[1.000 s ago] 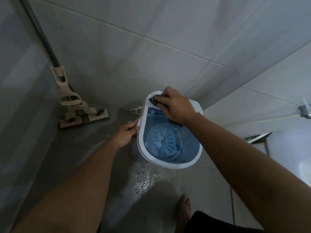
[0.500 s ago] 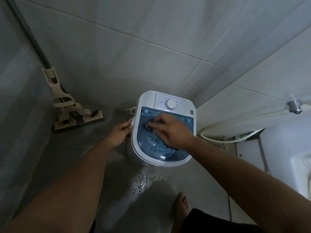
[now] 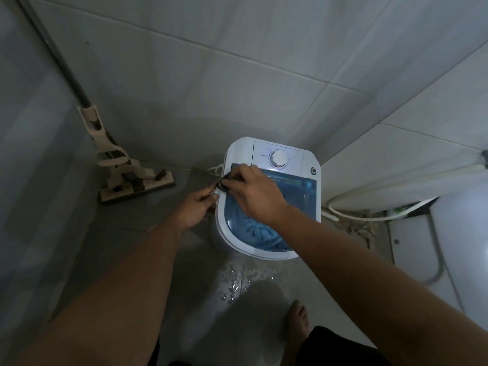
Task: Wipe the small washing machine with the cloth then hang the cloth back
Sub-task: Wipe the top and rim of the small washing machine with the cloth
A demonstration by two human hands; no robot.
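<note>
Dark crumpled cloth (image 3: pixel 224 184) mostly covered by the right hand (image 3: pixel 252 192); only a small wad showed past the fingertips. That hand and forearm hid much of the translucent blue plastic lid (image 3: pixel 298 199) of the small white washing machine (image 3: pixel 266 253). Print around the round white dial (image 3: pixel 277 158), beyond the hand, too small to read. Left hand (image 3: pixel 196 207) lay at the machine's left rim; fingertips blurred, contact unclear. Grey metal mop handle (image 3: pixel 56 58), far left of it, ran out of the top edge.
</note>
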